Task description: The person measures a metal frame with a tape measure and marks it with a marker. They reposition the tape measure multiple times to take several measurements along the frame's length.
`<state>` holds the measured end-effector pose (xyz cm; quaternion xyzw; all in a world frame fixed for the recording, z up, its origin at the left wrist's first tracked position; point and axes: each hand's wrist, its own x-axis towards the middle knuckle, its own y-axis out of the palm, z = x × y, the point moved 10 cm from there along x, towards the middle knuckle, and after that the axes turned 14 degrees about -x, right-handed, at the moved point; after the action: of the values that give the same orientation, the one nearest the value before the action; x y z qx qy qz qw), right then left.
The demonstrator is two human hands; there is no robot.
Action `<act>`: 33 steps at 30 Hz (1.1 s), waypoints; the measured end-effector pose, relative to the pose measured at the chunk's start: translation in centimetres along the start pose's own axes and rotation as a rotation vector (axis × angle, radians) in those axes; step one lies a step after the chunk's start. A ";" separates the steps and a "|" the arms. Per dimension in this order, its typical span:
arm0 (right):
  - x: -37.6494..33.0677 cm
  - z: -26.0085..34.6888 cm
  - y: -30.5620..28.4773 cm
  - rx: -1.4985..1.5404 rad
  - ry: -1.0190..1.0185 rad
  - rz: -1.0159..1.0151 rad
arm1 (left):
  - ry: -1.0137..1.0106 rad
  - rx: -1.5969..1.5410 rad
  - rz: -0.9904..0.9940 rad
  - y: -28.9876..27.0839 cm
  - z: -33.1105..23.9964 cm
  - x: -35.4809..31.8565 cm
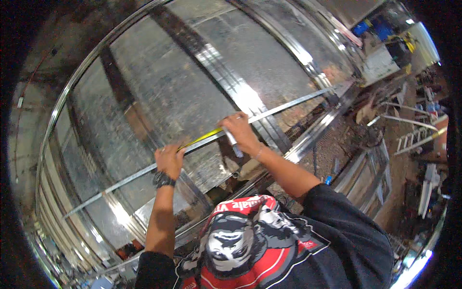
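A yellow tape measure blade (pixel 204 137) is stretched between my hands along a long, thin metal bar (pixel 291 104). My left hand (pixel 168 160), with a dark watch on its wrist, is closed around the tape's left end; the fingers hide any case. Farther right, my right hand (pixel 239 132) is closed at the other end of the tape. A white marker-like stick (pixel 233 142) pokes down out of its fingers. The bar lies slantwise across a large metal frame (pixel 231 86) with several shiny ribs over grey sheet panels (pixel 168 72).
At the right, a light-coloured stepladder (pixel 418 137) lies among clutter on a brown floor (pixel 346 139). Another metal frame (pixel 370 173) leans nearby. Blue items (pixel 380 29) and a pale box (pixel 380 62) sit at the far right. The big frame's near rail (pixel 308 144) runs close to my body.
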<state>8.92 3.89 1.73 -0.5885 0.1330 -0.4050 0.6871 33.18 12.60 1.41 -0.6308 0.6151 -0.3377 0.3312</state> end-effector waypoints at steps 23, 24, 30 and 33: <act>1.2 0.1 1.3 0.145 0.088 0.030 | -0.054 -0.171 0.061 0.6 2.8 1.0; 1.1 -0.1 1.4 0.133 0.086 0.023 | -0.048 -0.145 0.067 0.7 2.7 1.0; 1.5 0.1 0.6 0.176 0.082 -0.025 | -0.049 -0.085 0.080 0.9 2.9 0.8; 1.6 -0.1 0.8 0.189 0.078 -0.014 | -0.035 -0.140 0.079 0.6 2.5 0.7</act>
<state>10.18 2.68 1.41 -0.5057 0.1167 -0.4432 0.7309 34.92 11.93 -0.43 -0.6334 0.6557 -0.2696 0.3101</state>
